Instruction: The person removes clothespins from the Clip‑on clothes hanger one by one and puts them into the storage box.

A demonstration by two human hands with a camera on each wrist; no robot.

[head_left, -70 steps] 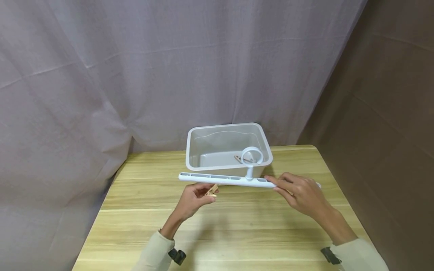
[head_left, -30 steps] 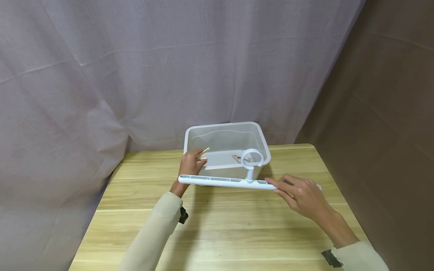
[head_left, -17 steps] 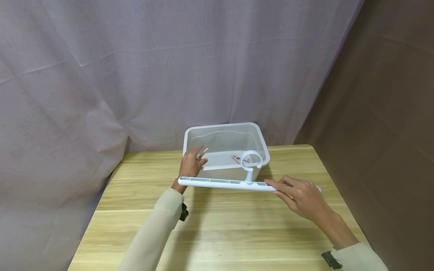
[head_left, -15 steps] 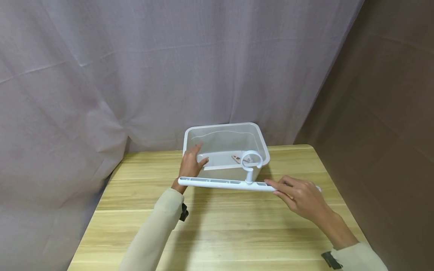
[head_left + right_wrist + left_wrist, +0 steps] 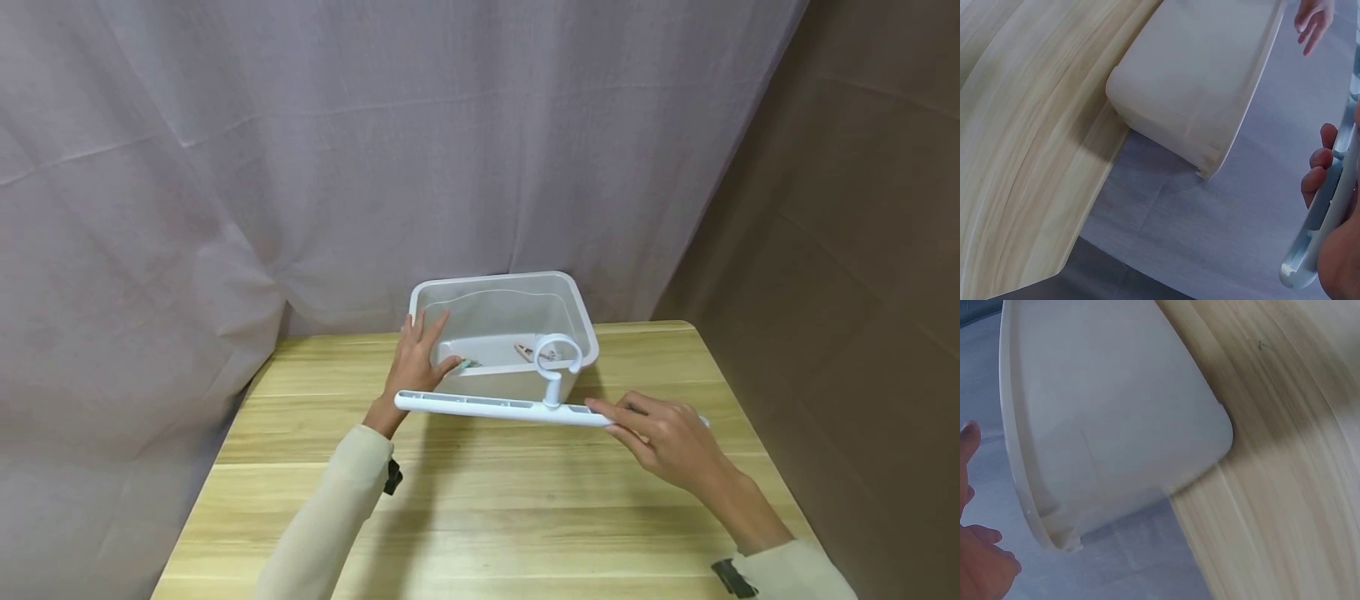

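Note:
In the head view my left hand (image 5: 412, 360) is over the near left rim of a whitish plastic bin (image 5: 517, 383), its fingers spread and holding nothing. In the left wrist view part of this hand (image 5: 982, 565) shows at the left edge, beside the bin rim. My right hand (image 5: 660, 429) grips one end of a white plastic clothes hanger (image 5: 480, 406), its ring-shaped hook upward, held level in front of the bin. Down in the bin lie a brownish clothespin (image 5: 522, 352) and, near my left thumb, a small greenish piece (image 5: 468, 363).
The bin stands at the back of a wooden table (image 5: 525, 500), close to a grey curtain (image 5: 375, 167). A brown cloth wall (image 5: 840, 292) rises along the right side. In the right wrist view the bin wall (image 5: 1191, 69) is left of the hanger (image 5: 1329, 200).
My left hand carried a light wooden clothespin over the bin and let it go; its fingers then spread and the hand shifted slightly left. The right hand keeps the hanger nearly still.

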